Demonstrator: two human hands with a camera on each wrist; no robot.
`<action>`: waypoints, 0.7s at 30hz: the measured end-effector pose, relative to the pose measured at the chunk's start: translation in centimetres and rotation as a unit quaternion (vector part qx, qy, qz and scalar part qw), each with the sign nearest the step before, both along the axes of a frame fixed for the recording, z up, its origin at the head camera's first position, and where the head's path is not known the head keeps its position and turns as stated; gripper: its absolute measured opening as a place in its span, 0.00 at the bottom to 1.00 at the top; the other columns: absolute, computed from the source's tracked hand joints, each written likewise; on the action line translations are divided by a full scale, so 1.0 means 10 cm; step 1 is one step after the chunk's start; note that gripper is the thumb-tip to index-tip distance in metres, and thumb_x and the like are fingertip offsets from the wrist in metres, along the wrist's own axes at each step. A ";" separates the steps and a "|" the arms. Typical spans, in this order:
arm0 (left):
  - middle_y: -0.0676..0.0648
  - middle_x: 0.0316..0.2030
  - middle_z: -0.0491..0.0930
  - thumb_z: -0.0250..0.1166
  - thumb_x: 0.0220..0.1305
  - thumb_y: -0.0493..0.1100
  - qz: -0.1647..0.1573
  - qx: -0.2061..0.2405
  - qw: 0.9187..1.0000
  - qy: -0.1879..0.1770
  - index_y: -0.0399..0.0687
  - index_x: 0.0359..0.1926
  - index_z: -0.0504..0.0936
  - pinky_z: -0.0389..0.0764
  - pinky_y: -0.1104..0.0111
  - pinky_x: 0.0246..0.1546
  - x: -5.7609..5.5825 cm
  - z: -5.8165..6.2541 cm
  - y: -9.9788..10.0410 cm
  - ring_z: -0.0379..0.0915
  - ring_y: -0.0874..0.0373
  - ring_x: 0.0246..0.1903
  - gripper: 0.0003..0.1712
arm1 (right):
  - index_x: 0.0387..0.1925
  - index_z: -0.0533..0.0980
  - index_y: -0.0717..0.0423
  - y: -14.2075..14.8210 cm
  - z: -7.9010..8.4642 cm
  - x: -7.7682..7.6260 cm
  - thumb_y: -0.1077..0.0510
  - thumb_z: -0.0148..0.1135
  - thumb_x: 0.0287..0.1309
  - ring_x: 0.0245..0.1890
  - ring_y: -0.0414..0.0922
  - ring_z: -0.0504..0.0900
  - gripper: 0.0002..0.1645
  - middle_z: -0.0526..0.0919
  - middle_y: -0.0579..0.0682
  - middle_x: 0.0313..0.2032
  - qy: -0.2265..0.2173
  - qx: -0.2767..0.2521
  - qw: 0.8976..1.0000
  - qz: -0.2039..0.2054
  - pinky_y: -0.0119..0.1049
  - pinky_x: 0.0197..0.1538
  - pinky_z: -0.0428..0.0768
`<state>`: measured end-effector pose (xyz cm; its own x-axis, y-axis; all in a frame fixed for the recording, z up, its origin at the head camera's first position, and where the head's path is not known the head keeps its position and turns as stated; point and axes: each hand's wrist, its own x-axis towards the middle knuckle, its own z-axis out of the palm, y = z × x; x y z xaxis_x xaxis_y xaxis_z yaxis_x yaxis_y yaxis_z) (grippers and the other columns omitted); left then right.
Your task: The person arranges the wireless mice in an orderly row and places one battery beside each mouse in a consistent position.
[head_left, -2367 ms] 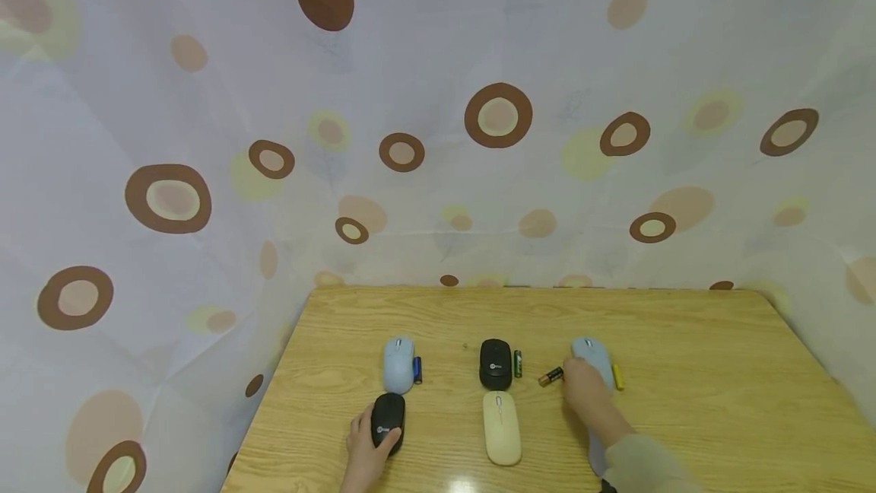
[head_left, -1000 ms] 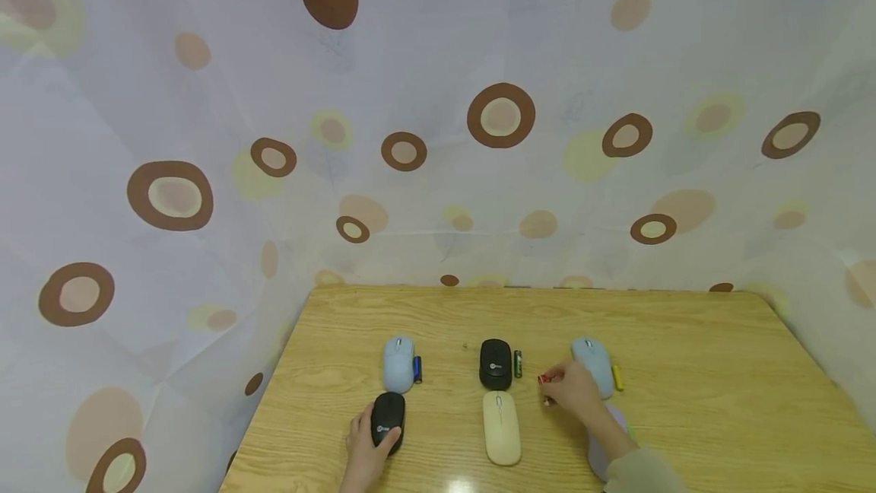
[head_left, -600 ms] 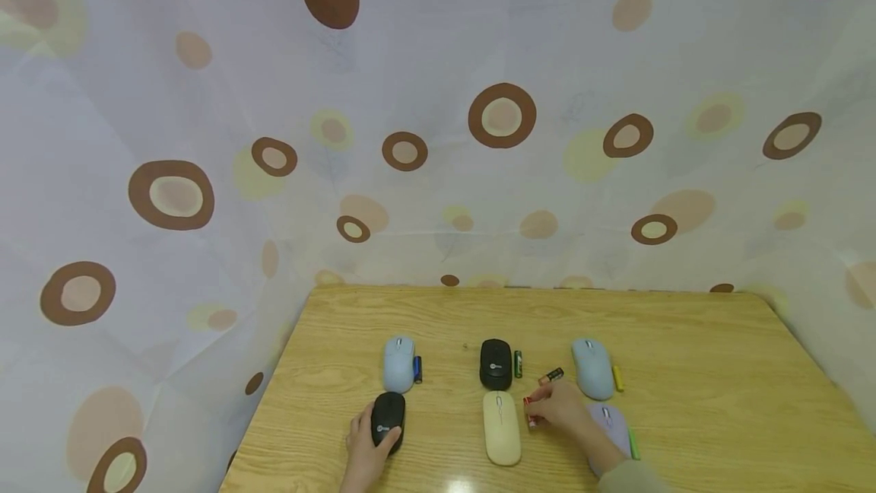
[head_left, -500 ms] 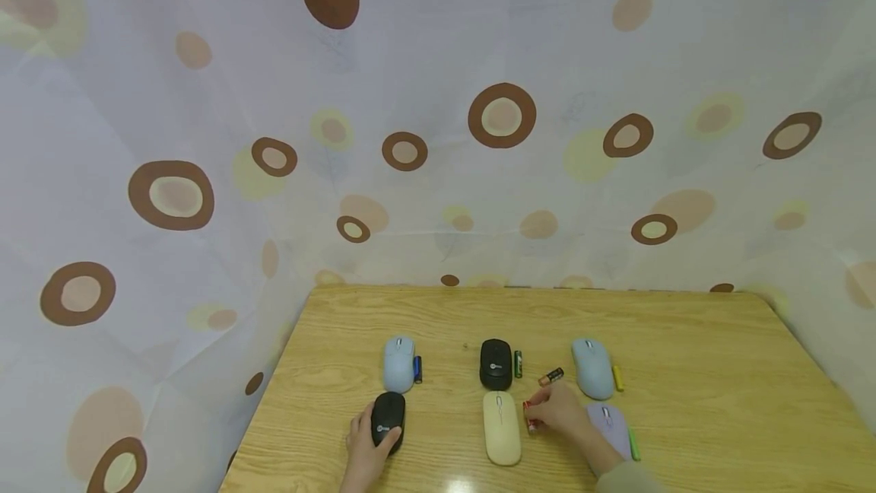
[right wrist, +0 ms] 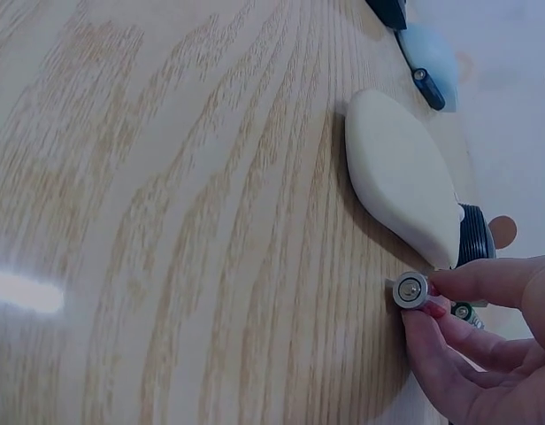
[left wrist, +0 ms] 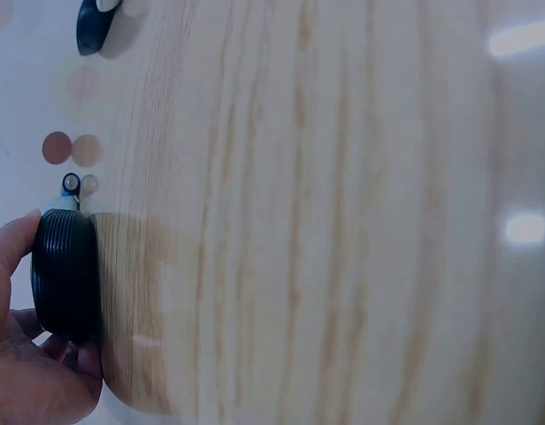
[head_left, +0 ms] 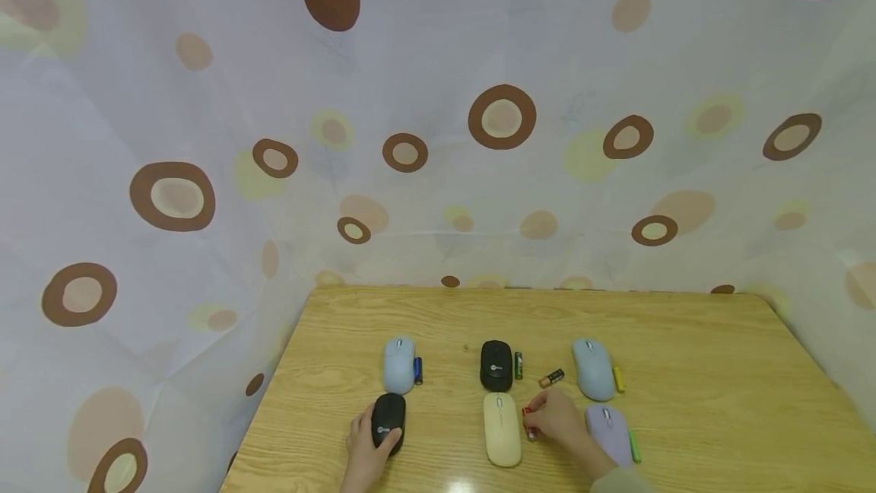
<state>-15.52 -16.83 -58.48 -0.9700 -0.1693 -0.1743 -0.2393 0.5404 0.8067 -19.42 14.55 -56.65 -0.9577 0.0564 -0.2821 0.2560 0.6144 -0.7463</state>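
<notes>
My left hand (head_left: 366,449) grips a black computer mouse (head_left: 388,418) at the front left of the table; in the left wrist view thumb and fingers hold the mouse (left wrist: 67,274) by its sides. With my right hand (head_left: 556,418) I pinch a red battery (head_left: 528,421) just right of a cream mouse (head_left: 503,432). The right wrist view shows the end of this battery (right wrist: 410,290) between thumb and fingers, low by the tabletop, with the cream mouse (right wrist: 401,173) beyond it. Whether the battery touches the table I cannot tell.
Behind stand a light blue mouse (head_left: 399,365) with a blue battery (head_left: 418,370), a black mouse (head_left: 496,365) with a green battery (head_left: 518,365), and another blue mouse (head_left: 593,369) with a yellow battery (head_left: 619,380). A black-and-copper battery (head_left: 551,378) lies loose. A purple mouse (head_left: 608,432) has a light green battery (head_left: 635,446) beside it.
My right hand has come from beside the right blue mouse, leftward and nearer, bringing the red battery next to the cream mouse. My left hand has stayed on the black mouse.
</notes>
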 end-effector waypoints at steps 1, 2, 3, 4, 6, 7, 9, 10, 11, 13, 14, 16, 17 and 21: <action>0.29 0.55 0.57 0.63 0.56 0.54 0.000 0.001 1.000 -0.001 0.31 0.63 0.57 0.59 0.40 0.50 0.00 0.00 0.00 0.50 0.30 0.55 0.44 | 0.25 0.75 0.66 0.00 0.00 0.01 0.67 0.65 0.37 0.13 0.37 0.75 0.09 0.76 0.49 0.19 0.005 0.000 1.000 0.000 0.28 0.18 0.74; 0.29 0.55 0.56 0.63 0.56 0.54 0.001 0.001 1.000 -0.003 0.31 0.63 0.56 0.59 0.40 0.50 0.00 0.00 0.00 0.50 0.30 0.55 0.44 | 0.25 0.75 0.66 -0.01 0.01 0.01 0.68 0.65 0.36 0.13 0.38 0.74 0.09 0.76 0.49 0.19 0.009 -0.003 1.000 0.000 0.28 0.18 0.74; 0.29 0.55 0.56 0.63 0.56 0.54 0.001 0.002 1.000 -0.004 0.31 0.63 0.56 0.59 0.40 0.50 0.00 -0.01 0.00 0.50 0.30 0.55 0.44 | 0.24 0.74 0.66 -0.01 0.01 0.02 0.68 0.65 0.36 0.13 0.38 0.74 0.09 0.76 0.49 0.19 0.014 -0.004 1.000 0.000 0.29 0.18 0.75; 0.29 0.55 0.56 0.63 0.56 0.55 0.001 0.001 1.000 -0.006 0.31 0.63 0.56 0.59 0.40 0.50 0.00 -0.01 0.00 0.50 0.29 0.55 0.44 | 0.24 0.74 0.66 -0.01 0.01 0.03 0.68 0.65 0.35 0.13 0.38 0.74 0.09 0.76 0.49 0.19 0.018 -0.005 1.000 0.001 0.29 0.18 0.75; 0.29 0.56 0.56 0.63 0.56 0.55 0.002 0.002 1.000 -0.008 0.31 0.63 0.56 0.58 0.40 0.50 0.00 -0.01 0.00 0.50 0.29 0.55 0.45 | 0.25 0.74 0.66 -0.02 0.01 0.03 0.69 0.65 0.35 0.13 0.38 0.75 0.09 0.76 0.49 0.20 0.018 -0.012 1.000 -0.005 0.29 0.18 0.75; 0.29 0.56 0.56 0.63 0.56 0.55 0.002 0.001 1.000 -0.006 0.31 0.63 0.56 0.58 0.40 0.50 0.00 -0.01 0.00 0.50 0.29 0.55 0.45 | 0.25 0.74 0.67 -0.02 0.02 0.03 0.69 0.64 0.35 0.14 0.38 0.75 0.09 0.76 0.49 0.20 0.019 -0.016 1.000 -0.006 0.30 0.19 0.76; 0.28 0.56 0.56 0.63 0.56 0.55 0.001 0.001 1.000 -0.002 0.31 0.63 0.56 0.58 0.40 0.50 0.00 -0.02 0.00 0.49 0.28 0.55 0.45 | 0.26 0.74 0.68 -0.03 0.03 0.04 0.69 0.64 0.35 0.14 0.39 0.75 0.10 0.76 0.50 0.21 0.017 -0.020 1.000 -0.008 0.30 0.19 0.76; 0.28 0.56 0.56 0.63 0.56 0.55 0.000 0.000 1.000 0.001 0.31 0.63 0.56 0.58 0.40 0.50 0.00 -0.02 -0.01 0.49 0.28 0.55 0.45 | 0.27 0.74 0.68 -0.03 0.03 0.05 0.69 0.64 0.36 0.14 0.39 0.75 0.11 0.76 0.50 0.21 0.015 -0.021 1.000 -0.010 0.30 0.20 0.76; 0.28 0.56 0.56 0.63 0.55 0.55 -0.001 0.000 1.000 0.003 0.31 0.63 0.56 0.58 0.40 0.50 0.00 -0.02 -0.01 0.49 0.28 0.55 0.44 | 0.27 0.75 0.68 -0.04 0.04 0.05 0.69 0.64 0.36 0.14 0.39 0.76 0.11 0.76 0.50 0.21 0.014 -0.020 1.000 -0.012 0.30 0.20 0.76; 0.28 0.56 0.56 0.63 0.56 0.54 -0.003 -0.001 1.000 0.006 0.30 0.63 0.56 0.58 0.40 0.50 0.00 -0.02 -0.01 0.50 0.28 0.55 0.44 | 0.28 0.75 0.68 -0.04 0.05 0.06 0.68 0.65 0.36 0.14 0.38 0.75 0.11 0.77 0.49 0.20 0.017 -0.010 1.000 -0.012 0.30 0.20 0.76; 0.28 0.56 0.56 0.63 0.56 0.54 -0.003 -0.001 1.000 0.006 0.30 0.63 0.56 0.58 0.40 0.50 0.00 -0.02 0.00 0.50 0.28 0.55 0.44 | 0.28 0.75 0.68 -0.04 0.05 0.07 0.67 0.65 0.36 0.14 0.38 0.75 0.12 0.77 0.48 0.19 0.020 -0.003 1.000 -0.010 0.30 0.20 0.75; 0.28 0.56 0.56 0.63 0.56 0.54 -0.003 -0.003 1.000 0.005 0.30 0.63 0.56 0.58 0.40 0.50 0.01 -0.01 0.00 0.50 0.28 0.55 0.44 | 0.29 0.76 0.67 -0.05 0.06 0.08 0.66 0.65 0.37 0.15 0.38 0.75 0.12 0.77 0.47 0.18 0.023 0.011 1.000 -0.008 0.30 0.21 0.74; 0.28 0.55 0.56 0.63 0.56 0.54 -0.004 -0.004 1.000 0.006 0.30 0.63 0.56 0.58 0.40 0.50 0.01 -0.01 0.00 0.50 0.28 0.55 0.44 | 0.29 0.76 0.67 -0.05 0.06 0.08 0.65 0.65 0.37 0.15 0.38 0.74 0.12 0.77 0.47 0.17 0.028 0.019 0.999 -0.005 0.30 0.21 0.74; 0.28 0.54 0.57 0.63 0.56 0.52 -0.008 0.000 1.000 0.016 0.30 0.62 0.57 0.58 0.40 0.49 0.02 0.03 0.01 0.50 0.28 0.55 0.43 | 0.29 0.76 0.66 -0.06 0.06 0.10 0.64 0.66 0.39 0.17 0.39 0.73 0.12 0.76 0.46 0.18 0.040 0.038 0.998 0.000 0.31 0.22 0.71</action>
<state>-15.27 -16.76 -58.23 -0.9774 -0.1547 -0.1439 -0.2059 0.5445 0.8131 -18.45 13.99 -56.03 -0.9770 0.0748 -0.1997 0.1976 0.6698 -0.7158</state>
